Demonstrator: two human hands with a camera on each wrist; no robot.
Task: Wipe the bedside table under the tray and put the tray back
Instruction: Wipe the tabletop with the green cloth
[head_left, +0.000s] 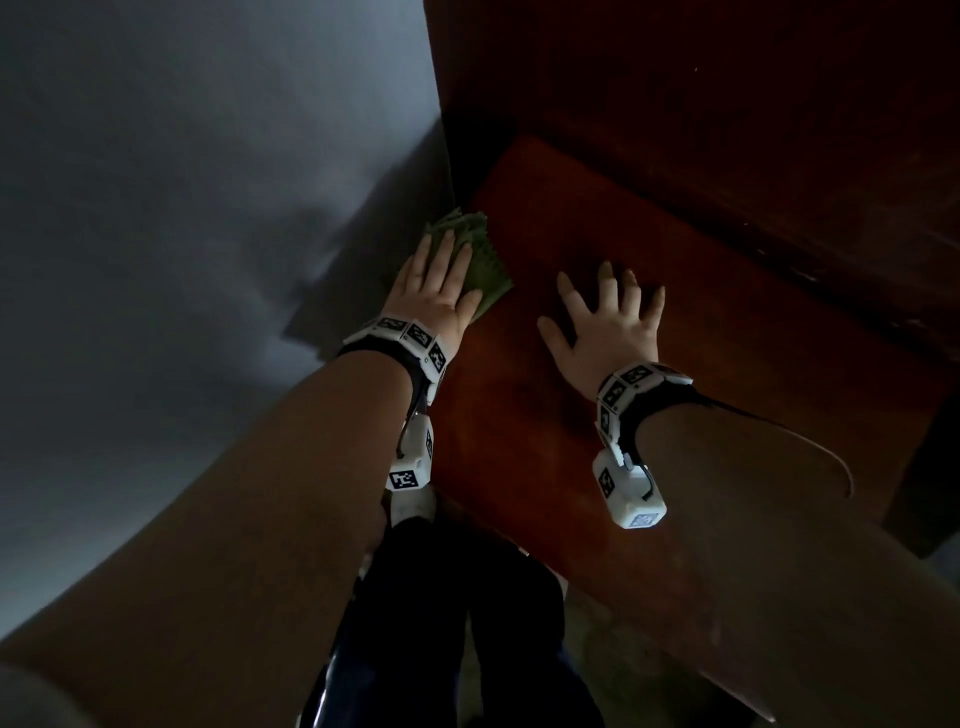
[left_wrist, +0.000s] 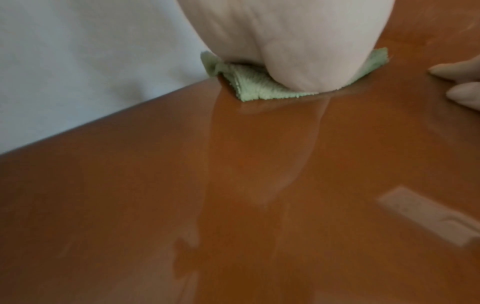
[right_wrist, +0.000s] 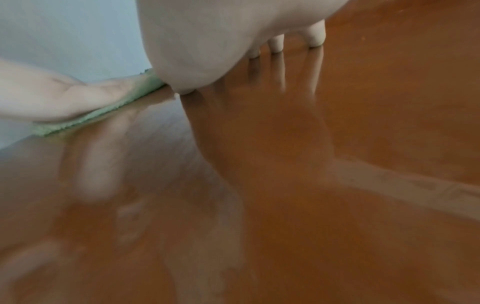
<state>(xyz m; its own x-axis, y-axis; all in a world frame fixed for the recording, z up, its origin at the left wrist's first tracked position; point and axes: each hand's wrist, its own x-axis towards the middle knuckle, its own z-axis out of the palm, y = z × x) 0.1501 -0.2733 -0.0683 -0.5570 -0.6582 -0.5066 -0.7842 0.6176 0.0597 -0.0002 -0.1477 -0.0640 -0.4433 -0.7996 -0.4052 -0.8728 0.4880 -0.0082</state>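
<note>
The bedside table (head_left: 649, 415) has a glossy reddish-brown wooden top. A folded green cloth (head_left: 480, 265) lies at its far left corner, against the wall. My left hand (head_left: 441, 280) lies flat on the cloth, fingers straight, pressing it down; the cloth's edges (left_wrist: 249, 88) stick out around the palm. My right hand (head_left: 605, 317) rests on the bare wood to the right of the cloth, fingers spread, with the fingertips (right_wrist: 315, 39) touching the surface. The left hand (right_wrist: 64, 98) and cloth (right_wrist: 103, 112) also show in the right wrist view. No tray is in view.
A grey-white wall (head_left: 208, 208) runs along the table's left edge. A tall dark wooden panel (head_left: 727, 104) rises behind and to the right of the table. My dark trousers (head_left: 467, 623) stand at the near edge over the floor.
</note>
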